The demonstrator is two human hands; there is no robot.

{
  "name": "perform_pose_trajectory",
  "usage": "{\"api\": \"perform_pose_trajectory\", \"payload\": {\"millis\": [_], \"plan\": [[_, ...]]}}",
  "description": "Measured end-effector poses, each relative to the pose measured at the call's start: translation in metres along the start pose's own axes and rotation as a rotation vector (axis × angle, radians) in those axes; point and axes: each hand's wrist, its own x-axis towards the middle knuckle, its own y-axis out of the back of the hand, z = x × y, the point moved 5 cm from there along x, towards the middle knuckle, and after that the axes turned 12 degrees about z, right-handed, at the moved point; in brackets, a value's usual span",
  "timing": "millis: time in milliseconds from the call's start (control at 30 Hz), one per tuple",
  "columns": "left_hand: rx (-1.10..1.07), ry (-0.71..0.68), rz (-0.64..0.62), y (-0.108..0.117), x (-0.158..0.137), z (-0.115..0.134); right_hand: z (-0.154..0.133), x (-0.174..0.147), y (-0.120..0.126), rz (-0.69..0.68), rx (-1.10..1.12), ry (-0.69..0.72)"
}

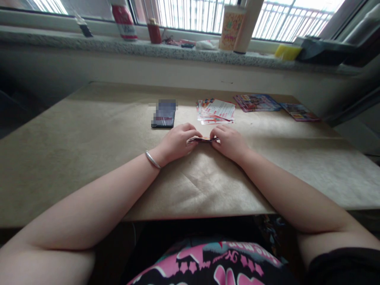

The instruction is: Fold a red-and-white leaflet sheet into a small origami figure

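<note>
Between my two hands is a small stack of cards, seen nearly edge-on just above or on the table. My left hand pinches its left end, with a silver bangle on the wrist. At the opposite end, my right hand grips the stack between thumb and fingers. Beyond the hands lies a fanned pile of white, red-edged cards. A dark phone, partly pixelated, rests on the table beyond my left hand.
Colourful cards lie in one spread at the back right and another farther right. The beige-covered table ends at a wall. Above it, a granite sill holds a red-and-white bottle, a patterned cup and a yellow object.
</note>
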Motion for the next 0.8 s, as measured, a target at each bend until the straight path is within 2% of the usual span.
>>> {"api": "perform_pose_trajectory", "payload": {"millis": [100,300,533,800], "plan": [[0.011,-0.053,-0.036,-0.002,0.0,0.002,-0.003,-0.001,-0.003,-0.047,-0.06,0.043],[0.1,-0.161,-0.101,-0.004,-0.001,0.006,-0.009,-0.002,-0.004,-0.122,0.013,0.121],[0.163,-0.162,-0.17,-0.006,-0.001,0.01,-0.005,-0.002,-0.004,-0.074,0.112,0.111],[0.379,-0.079,-0.202,-0.003,0.001,0.011,0.004,-0.001,-0.009,-0.033,0.235,0.062]]}}
